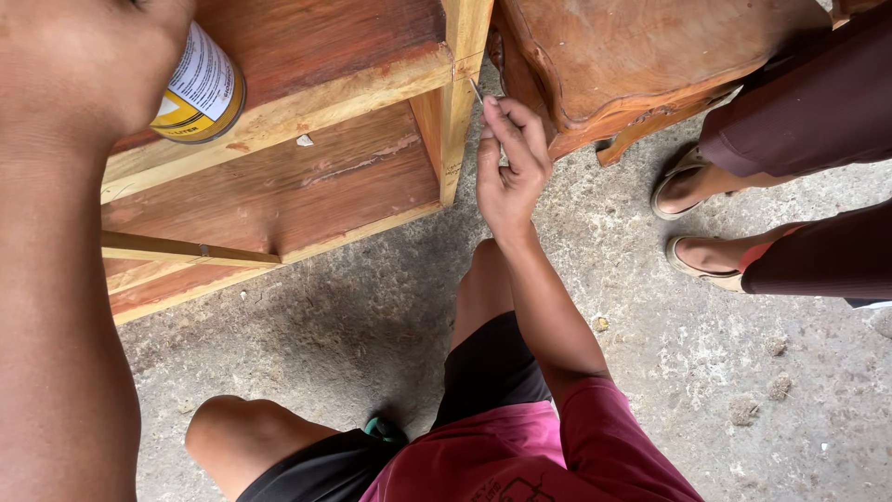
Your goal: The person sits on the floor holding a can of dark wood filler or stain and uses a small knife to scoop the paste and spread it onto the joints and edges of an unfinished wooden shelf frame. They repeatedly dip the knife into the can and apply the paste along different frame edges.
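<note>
While the person squats on the concrete floor beside an unfinished wooden shelf unit, the right hand is raised to the unit's front corner post. Its fingers are curled nearly closed, thumb and forefinger pinched on a thin metal tool whose tip lies against the post's outer edge. The tool is small and partly hidden by the fingers; it may be a blade, a nail or a small scraper, and the view does not settle which. A pinch near the tip suits fine work along a narrow edge, and the bent forearm keeps the hand close to the wood.

The left hand fills the upper left of the view, very near the camera. It closes around the top of a yellow-and-white can, which stands tilted on the upper shelf board; the grip over the top looks like steadying or lifting, though how far the fingers wrap is out of sight.

A loose wooden strip lies across the lower shelf. To the right stands a carved wooden furniture piece, just beside the post. Another person's sandalled feet rest near it, well apart from the hands.
</note>
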